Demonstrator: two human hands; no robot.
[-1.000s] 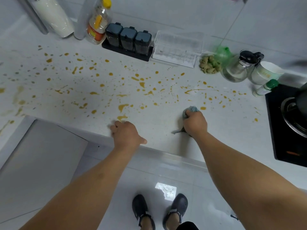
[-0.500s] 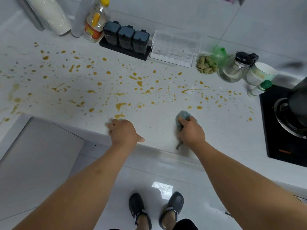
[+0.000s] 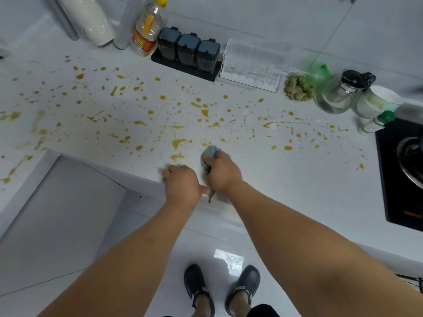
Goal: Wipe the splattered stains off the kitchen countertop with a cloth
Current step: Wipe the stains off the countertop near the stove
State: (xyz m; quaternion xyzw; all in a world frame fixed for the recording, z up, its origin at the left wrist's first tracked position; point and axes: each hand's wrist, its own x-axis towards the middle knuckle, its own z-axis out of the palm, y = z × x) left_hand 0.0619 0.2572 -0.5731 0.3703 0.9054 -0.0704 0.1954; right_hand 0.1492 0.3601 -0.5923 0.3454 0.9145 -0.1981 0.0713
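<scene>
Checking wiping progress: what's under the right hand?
The right hand grips a blue-grey cloth against the countertop. Any stains beneath the cloth are covered.
</scene>
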